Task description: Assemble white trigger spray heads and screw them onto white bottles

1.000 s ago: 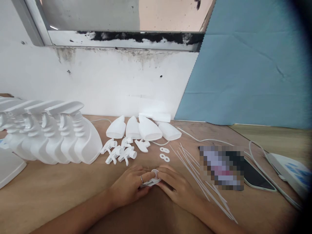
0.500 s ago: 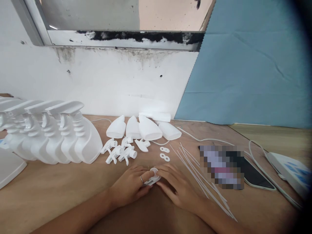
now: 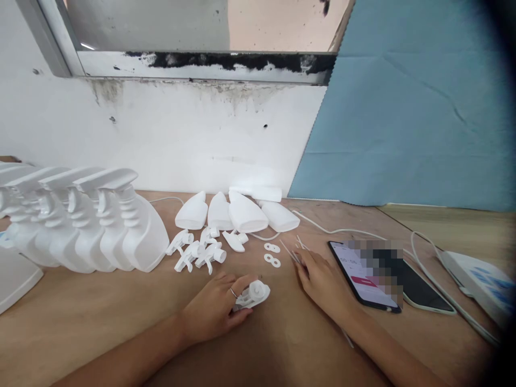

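Under left hand (image 3: 215, 306), sprayer head (image 3: 253, 294) points right.

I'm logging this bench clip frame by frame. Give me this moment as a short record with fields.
left hand: holds a white trigger sprayer head on the table
right hand: lies flat on thin white tubes
beside right hand: phone, screen lit
far left: row of assembled spray bottles
middle: loose sprayer heads, two washers
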Available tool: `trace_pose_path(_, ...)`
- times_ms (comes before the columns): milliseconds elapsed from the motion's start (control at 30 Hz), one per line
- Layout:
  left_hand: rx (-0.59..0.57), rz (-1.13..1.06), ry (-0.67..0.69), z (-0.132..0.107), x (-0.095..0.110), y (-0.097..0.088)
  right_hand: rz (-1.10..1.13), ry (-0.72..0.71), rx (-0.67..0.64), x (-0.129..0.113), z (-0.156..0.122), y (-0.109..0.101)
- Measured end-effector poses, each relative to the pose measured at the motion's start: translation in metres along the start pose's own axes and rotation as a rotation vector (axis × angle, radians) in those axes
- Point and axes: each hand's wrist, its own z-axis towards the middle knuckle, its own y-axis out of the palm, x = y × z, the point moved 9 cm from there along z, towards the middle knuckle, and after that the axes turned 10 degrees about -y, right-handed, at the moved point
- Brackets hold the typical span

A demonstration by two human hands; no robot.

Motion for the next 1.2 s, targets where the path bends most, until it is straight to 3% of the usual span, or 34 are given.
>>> trace_pose_path(333,-0.006,-0.014,0.096,-0.001,0.012,-0.005,0.164,-0.033,0.077,0.009,0.0,-0.001)
trace_pose_path(467,-0.005,-0.07,0.049,0.001,0.008,-0.008,0.212,-0.088,0.047,0.002,0.003,-0.001)
trace_pose_path(767,0.031,-0.137,0.051,0.0,0.005,-0.012,0.048,-0.458,-0.08,-0.033,-0.002,0.004)
trace_pose_path(1000,0.019,-0.091,0.064,-0.002,0.005,-0.008,0.036,-0.579,-0.054,-0.04,-0.001,-0.01)
trace_pose_path(1200,0.007,-0.088,-0.02,-0.001,-0.003,-0.005,0.033,-0.602,-0.114,-0.037,-0.004,-0.006)
